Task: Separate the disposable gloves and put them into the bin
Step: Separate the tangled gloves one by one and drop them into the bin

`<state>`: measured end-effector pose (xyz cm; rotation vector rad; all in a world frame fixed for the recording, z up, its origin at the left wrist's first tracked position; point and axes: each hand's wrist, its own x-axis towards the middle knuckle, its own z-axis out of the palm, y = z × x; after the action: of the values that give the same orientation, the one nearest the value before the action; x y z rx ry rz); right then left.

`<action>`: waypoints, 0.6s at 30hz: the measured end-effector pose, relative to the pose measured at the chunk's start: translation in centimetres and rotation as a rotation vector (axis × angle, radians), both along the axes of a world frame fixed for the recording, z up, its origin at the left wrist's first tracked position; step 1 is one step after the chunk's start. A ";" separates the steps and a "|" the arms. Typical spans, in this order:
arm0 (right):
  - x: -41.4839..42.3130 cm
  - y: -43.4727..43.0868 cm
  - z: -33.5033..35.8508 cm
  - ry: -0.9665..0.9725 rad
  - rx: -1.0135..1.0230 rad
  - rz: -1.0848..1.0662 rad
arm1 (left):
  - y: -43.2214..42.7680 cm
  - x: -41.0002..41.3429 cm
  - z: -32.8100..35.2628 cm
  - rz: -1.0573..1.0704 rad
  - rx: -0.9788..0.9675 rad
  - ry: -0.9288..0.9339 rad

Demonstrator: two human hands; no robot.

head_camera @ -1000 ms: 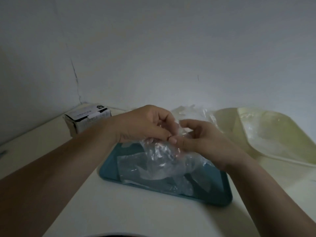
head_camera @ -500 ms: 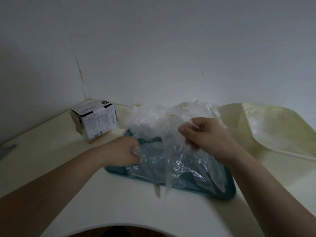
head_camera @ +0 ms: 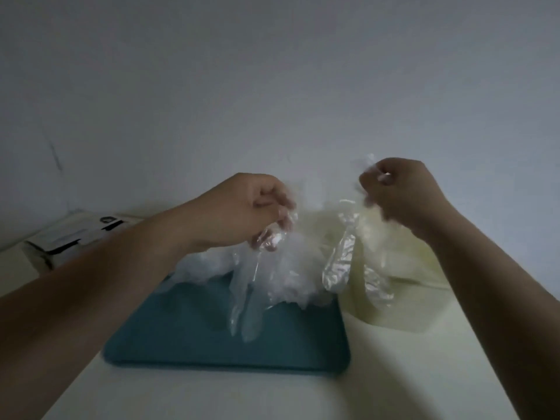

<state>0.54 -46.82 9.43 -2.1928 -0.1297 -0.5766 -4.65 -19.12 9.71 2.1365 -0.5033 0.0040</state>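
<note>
partly blurry gloves [head_camera: 242, 295] before a half-hidden bin [head_camera: 421, 298]

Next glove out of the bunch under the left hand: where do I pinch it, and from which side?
I'd pinch the long strand dangling lowest from the bunch in the left hand, near its free tip. Come from the right, after the right hand drops its glove: the strand hangs clear above the teal tray, apart from the crumpled mass.
</note>
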 end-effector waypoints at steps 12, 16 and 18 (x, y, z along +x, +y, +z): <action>6.8 -6.7 -5.1 0.350 -0.528 -0.262 | -8.5 5.8 6.2 -0.379 -0.238 -0.005; 7.4 -8.5 -3.0 0.404 -0.249 -0.140 | -12.9 10.4 4.1 -0.342 -0.191 0.038; 6.8 -10.3 -1.3 0.368 -0.024 -0.151 | -14.9 12.7 2.0 -0.336 -0.108 0.037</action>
<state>7.33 -57.17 8.14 -2.3048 0.2268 -0.2454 8.03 -34.05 11.75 1.9215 -0.8156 -0.1922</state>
